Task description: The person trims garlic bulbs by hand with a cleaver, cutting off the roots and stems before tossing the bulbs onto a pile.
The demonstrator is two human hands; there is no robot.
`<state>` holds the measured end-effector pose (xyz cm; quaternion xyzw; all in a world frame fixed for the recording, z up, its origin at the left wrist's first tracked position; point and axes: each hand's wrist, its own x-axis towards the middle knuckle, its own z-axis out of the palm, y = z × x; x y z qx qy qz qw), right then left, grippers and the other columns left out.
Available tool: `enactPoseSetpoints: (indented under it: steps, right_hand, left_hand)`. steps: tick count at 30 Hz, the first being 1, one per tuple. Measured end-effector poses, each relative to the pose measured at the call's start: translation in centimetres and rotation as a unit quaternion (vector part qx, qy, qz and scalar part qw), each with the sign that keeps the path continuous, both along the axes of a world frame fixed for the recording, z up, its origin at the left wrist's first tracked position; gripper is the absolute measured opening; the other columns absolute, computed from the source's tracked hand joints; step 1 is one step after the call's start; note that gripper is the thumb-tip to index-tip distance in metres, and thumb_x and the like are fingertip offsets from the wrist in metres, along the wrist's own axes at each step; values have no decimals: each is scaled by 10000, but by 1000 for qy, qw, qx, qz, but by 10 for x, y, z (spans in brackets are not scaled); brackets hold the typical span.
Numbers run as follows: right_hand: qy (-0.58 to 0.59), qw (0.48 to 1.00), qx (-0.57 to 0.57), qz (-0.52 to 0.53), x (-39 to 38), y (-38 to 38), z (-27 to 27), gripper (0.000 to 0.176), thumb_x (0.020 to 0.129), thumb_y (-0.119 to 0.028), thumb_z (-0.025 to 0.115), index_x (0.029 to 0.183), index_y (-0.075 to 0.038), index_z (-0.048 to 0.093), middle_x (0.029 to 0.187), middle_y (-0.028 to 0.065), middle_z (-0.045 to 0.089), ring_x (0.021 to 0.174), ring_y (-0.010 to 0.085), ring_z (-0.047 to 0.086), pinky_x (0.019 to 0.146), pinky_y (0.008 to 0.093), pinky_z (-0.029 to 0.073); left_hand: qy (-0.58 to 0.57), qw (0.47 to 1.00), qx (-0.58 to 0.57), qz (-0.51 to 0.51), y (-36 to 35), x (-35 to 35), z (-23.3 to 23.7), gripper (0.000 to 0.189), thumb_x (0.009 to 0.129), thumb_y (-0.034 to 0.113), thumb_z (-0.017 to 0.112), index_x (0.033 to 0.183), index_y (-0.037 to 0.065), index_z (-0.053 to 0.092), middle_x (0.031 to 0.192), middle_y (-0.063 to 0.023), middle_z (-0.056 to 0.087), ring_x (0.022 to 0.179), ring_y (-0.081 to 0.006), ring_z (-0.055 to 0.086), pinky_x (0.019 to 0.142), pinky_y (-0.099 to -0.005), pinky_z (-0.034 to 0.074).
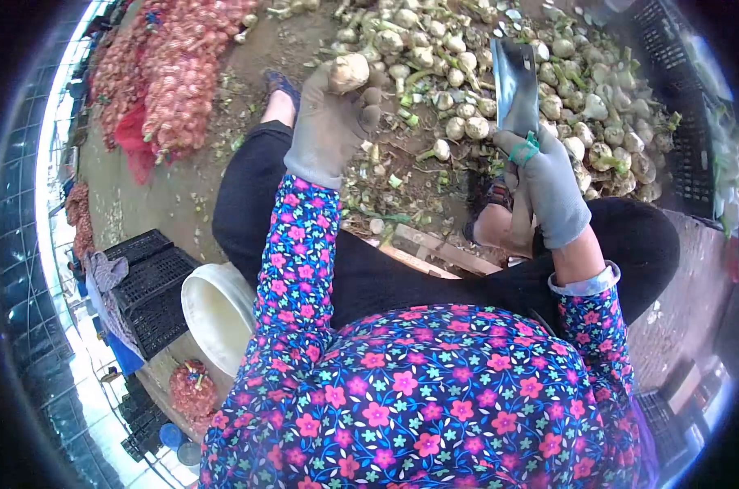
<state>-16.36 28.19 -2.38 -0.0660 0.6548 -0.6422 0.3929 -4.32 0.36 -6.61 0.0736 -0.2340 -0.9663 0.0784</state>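
Note:
My left hand (324,134), in a grey work glove, is raised with its fingers curled around a garlic bulb (349,73). In my right hand (553,183), also gloved, is a knife (516,85) with a broad metal blade pointing away from me. Its wooden handle shows below my fist. A green band circles a finger of that glove. Beyond both hands a large heap of garlic bulbs (565,106) spreads over the ground, some with stalks attached. Cut stalk pieces (394,175) lie between my legs.
Red net sacks of garlic (186,77) lie at the far left. A white bucket (222,318) and black crates (149,285) stand at my left. Another black crate (671,106) borders the heap on the right. A wooden board (447,248) lies before me.

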Motion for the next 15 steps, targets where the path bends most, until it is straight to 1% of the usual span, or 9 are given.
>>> enactPoseSetpoints:
  steps: [4, 5, 8, 9, 10, 11, 12, 14, 15]
  right_hand:
    - [5, 1000, -11, -5, 2, 5, -4, 204, 892, -175, 665, 1005, -25, 584, 711, -20, 540, 545, 58, 482, 489, 209, 371]
    - [13, 1000, -19, 1, 0, 7, -6, 209, 887, -179, 666, 1003, -26, 584, 717, -17, 546, 552, 63, 487, 501, 216, 382]
    - [45, 998, -41, 14, -9, 13, -19, 213, 874, -193, 669, 994, -28, 607, 770, -18, 575, 623, 66, 500, 560, 244, 407]
    - [51, 998, -41, 4, -9, 15, -19, 232, 872, -191, 667, 1017, -17, 617, 803, -11, 592, 666, 72, 512, 594, 246, 422]
    - [58, 997, -42, -10, -9, 16, -22, 253, 871, -190, 665, 1040, -6, 627, 837, -4, 609, 709, 77, 524, 629, 249, 436]
    - [70, 996, -61, -13, -12, 18, -33, 281, 869, -189, 664, 1068, 7, 630, 864, 5, 621, 742, 84, 533, 661, 251, 446]
    - [84, 993, -80, -18, -16, 19, -44, 310, 867, -187, 663, 1096, 20, 632, 891, 14, 632, 775, 90, 542, 693, 254, 456]
    - [111, 989, -88, -40, -18, 21, -47, 271, 858, -212, 680, 1054, -35, 619, 746, -21, 564, 564, 70, 505, 496, 235, 403]
    - [88, 992, -74, -45, -17, 23, -41, 306, 862, -203, 670, 1088, -2, 625, 814, 1, 599, 658, 83, 530, 586, 243, 431]
  left_hand:
    - [-12, 1000, 17, 7, 17, 9, 25, 557, 982, 479, 471, 1259, 4, 556, 1161, -214, 638, 927, -278, 686, 729, -388, 599]
    - [-57, 998, -22, 24, 21, 8, 31, 607, 973, 554, 430, 1234, 26, 577, 1109, -166, 662, 869, -251, 684, 694, -370, 586]
    - [-111, 994, -3, 14, 44, 5, 53, 605, 973, 573, 407, 1188, 41, 599, 1025, -124, 675, 792, -221, 671, 620, -340, 574]
    - [-168, 978, -97, 77, 56, -1, 57, 611, 977, 588, 376, 1148, 50, 611, 945, -92, 676, 734, -200, 661, 553, -312, 558]
    - [-238, 959, -67, 141, 69, -6, 59, 601, 989, 570, 362, 1146, 44, 607, 930, -100, 678, 709, -187, 659, 516, -296, 551]
    - [-205, 957, -167, 117, 74, -4, 51, 586, 1004, 539, 347, 1165, 30, 590, 942, -117, 683, 720, -190, 668, 549, -304, 572]
    - [-221, 964, -105, 100, 88, -8, 59, 575, 1013, 509, 344, 1171, 5, 570, 934, -137, 680, 713, -193, 671, 546, -314, 577]
    - [-249, 956, -110, 110, 113, -13, 57, 547, 1022, 478, 349, 1152, -6, 566, 902, -111, 673, 683, -194, 665, 524, -323, 578]
    - [-187, 973, -139, 1, 101, -1, 35, 499, 1035, 442, 351, 1157, 8, 566, 938, -103, 667, 750, -196, 662, 585, -326, 585]
